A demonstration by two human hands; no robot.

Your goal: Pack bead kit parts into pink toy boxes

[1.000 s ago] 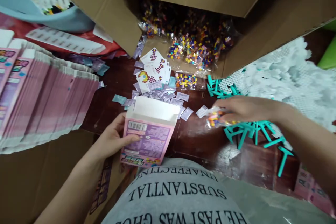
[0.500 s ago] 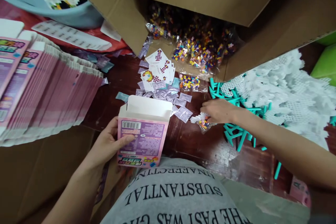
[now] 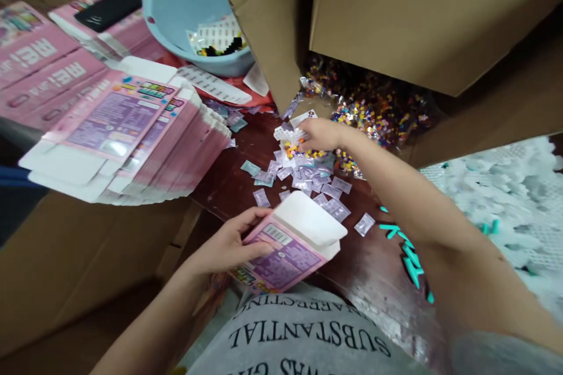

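Note:
My left hand grips a small pink and purple box just above my lap, with its white flap up at the top end. Out over the dark red table, my right hand has its fingers closed on a clear bag of coloured beads with a white pegboard piece. Beside those fingers lies a printed pattern card; the rest of the card pile is mostly hidden. Small lilac and blue sachets are scattered below my right hand.
A row of folded pink boxes stands at left, near a blue basin and a black phone. A large carton holding bead bags is ahead. White pegboards and teal plastic sticks lie at right.
My right hand has moved left and away from me, from beside the teal sticks to the cards, carrying the bead bag. The box in my left hand has tilted, and the view has turned left.

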